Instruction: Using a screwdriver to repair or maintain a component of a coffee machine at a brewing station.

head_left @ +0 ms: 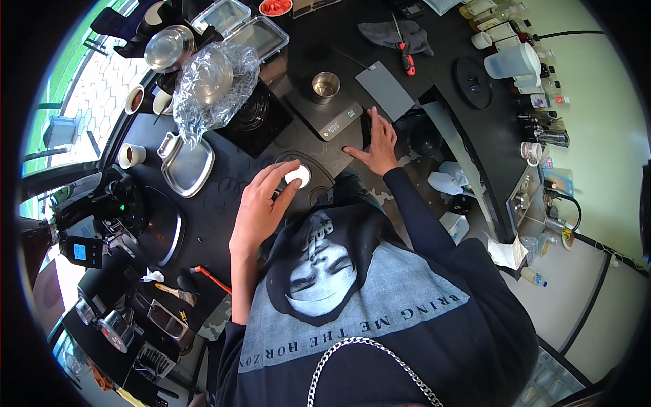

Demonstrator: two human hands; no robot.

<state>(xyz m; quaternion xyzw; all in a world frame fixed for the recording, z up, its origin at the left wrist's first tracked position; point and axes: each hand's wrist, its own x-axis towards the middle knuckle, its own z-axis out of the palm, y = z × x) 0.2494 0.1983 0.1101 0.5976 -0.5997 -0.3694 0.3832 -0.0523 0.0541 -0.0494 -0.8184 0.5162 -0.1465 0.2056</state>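
My left hand is closed on a small round white disc-like thing, with fingers and thumb at its rim. Whether that is a lid or the top of a cup I cannot tell. My right hand is open, its fingers stretched out and thumb apart, by the counter's front edge and beside a dark digital scale with a lit display. On the scale stands a small metal cup. A flat grey sheet lies to the right of the scale.
Crumpled clear plastic covers something left of the scale, above a black hob. A metal tray lies further left. A red-handled screwdriver rests on a grey cloth. Several bottles line the right wall.
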